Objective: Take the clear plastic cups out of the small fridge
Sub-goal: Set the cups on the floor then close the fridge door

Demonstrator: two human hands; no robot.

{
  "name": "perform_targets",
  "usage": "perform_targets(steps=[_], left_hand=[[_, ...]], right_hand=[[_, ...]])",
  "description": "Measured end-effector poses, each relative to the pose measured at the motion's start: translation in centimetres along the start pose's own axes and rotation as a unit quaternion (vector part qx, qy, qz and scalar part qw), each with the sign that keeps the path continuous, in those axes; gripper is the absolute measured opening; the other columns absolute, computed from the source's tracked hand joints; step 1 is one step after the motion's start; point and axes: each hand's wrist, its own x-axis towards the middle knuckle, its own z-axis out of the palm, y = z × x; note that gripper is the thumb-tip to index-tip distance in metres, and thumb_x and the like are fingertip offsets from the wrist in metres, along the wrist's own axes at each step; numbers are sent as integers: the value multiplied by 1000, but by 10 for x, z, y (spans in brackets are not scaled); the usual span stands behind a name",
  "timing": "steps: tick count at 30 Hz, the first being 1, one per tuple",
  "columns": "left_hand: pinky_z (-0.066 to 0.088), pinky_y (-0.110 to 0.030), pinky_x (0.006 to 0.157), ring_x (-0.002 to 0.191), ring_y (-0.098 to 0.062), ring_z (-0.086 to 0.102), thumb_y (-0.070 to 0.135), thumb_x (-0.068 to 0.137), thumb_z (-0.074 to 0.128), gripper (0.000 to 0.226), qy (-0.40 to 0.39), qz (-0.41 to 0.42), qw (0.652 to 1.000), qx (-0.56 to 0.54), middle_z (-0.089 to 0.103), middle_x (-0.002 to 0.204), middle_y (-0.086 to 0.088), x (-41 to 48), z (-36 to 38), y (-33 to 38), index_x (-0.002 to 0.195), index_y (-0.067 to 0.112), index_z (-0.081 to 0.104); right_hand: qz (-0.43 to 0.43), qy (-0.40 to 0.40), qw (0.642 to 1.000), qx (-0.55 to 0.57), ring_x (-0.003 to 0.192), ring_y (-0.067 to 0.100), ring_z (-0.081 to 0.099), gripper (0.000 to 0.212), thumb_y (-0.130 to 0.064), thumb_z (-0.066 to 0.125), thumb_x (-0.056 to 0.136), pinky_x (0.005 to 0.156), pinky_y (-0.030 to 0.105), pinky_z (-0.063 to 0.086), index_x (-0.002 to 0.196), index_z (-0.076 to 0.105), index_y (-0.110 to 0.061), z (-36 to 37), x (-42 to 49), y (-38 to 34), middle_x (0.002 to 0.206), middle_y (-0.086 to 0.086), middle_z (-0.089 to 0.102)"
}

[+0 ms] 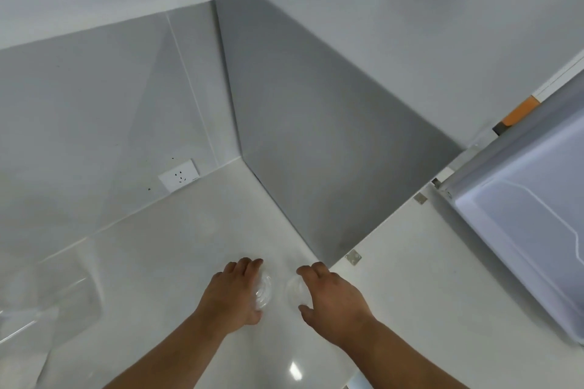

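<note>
Two clear plastic cups stand side by side on the white countertop, seen from above. My left hand wraps around the left cup, fingers curled over its rim. My right hand curls around the right cup, thumb below it and fingers above. The small fridge's open door shows at the right edge, with its pale inner lining facing me. The fridge's inside is out of view.
A tall grey cabinet side panel rises just behind the cups. A white wall socket sits on the grey backsplash to the left. A clear plastic tray or bin lies at the far left of the counter.
</note>
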Motion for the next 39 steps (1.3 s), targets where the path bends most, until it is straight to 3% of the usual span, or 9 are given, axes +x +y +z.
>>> perform_targets(steps=[3, 5, 8, 11, 16, 21, 25, 30, 39], left_hand=[[45, -39, 105, 136, -25, 44, 66, 64, 72, 112, 15, -2, 1000, -22, 36, 159, 1, -5, -7, 4, 156, 25, 26], [45, -40, 105, 135, -26, 47, 67, 66, 70, 101, 43, 3, 998, -48, 43, 156, 1, -10, -17, 13, 151, 23, 39], [51, -34, 93, 118, -21, 57, 67, 75, 59, 72, 85, 40, 994, -56, 61, 133, 6, -17, -36, 37, 133, 25, 58], [52, -30, 82, 104, -16, 63, 65, 79, 53, 56, 128, 85, 986, -61, 69, 114, 10, -21, -55, 75, 118, 26, 67], [48, -24, 84, 108, -6, 59, 71, 81, 48, 58, 124, 129, 979, -95, 68, 118, 17, -16, -93, 152, 125, 36, 62], [44, -17, 87, 107, 4, 53, 80, 76, 47, 65, 138, 189, 962, -138, 61, 121, 27, -9, -131, 229, 131, 44, 54], [42, -28, 106, 131, 0, 43, 80, 78, 46, 70, 167, 247, 947, -121, 48, 146, 26, 2, -184, 285, 140, 47, 43], [42, -31, 106, 134, -10, 44, 73, 86, 46, 65, 269, 303, 910, -88, 51, 149, 14, 5, -268, 341, 141, 39, 48], [44, -33, 102, 131, -13, 47, 72, 86, 47, 66, 421, 306, 851, -64, 55, 146, 9, -1, -409, 400, 140, 34, 50]], right_hand=[[-4, 7, 1000, 2, 107, 23, 60, 59, -43, 62, 92, 79, 38, 56, 142, 35, -31, -9, -6, 6, 137, -2, 47], [-6, 20, 1000, 5, 109, 22, 59, 59, -49, 60, 92, 81, 38, 55, 142, 36, -31, -19, -14, 12, 137, -4, 48], [4, 46, 999, 8, 118, 19, 54, 60, -57, 54, 91, 85, 35, 53, 143, 39, -32, -35, -32, 26, 140, -7, 48], [23, 82, 996, 0, 125, 17, 47, 64, -63, 47, 90, 96, 32, 47, 144, 43, -31, -57, -59, 47, 142, -8, 50], [54, 164, 985, -7, 132, 15, 41, 68, -71, 38, 89, 110, 29, 36, 144, 47, -31, -102, -109, 84, 142, -10, 52], [81, 232, 969, -20, 140, 16, 36, 72, -76, 32, 91, 116, 36, 33, 146, 47, -32, -157, -153, 114, 147, -10, 49], [99, 298, 949, -40, 142, 16, 34, 72, -76, 33, 91, 119, 36, 29, 147, 45, -33, -215, -185, 132, 148, -11, 48], [115, 370, 919, -65, 143, 16, 33, 73, -74, 33, 91, 119, 36, 29, 148, 44, -31, -292, -220, 147, 151, -9, 47], [103, 476, 861, -146, 134, 17, 40, 66, -69, 39, 94, 113, 36, 34, 143, 51, -26, -408, -265, 148, 139, -7, 54]])
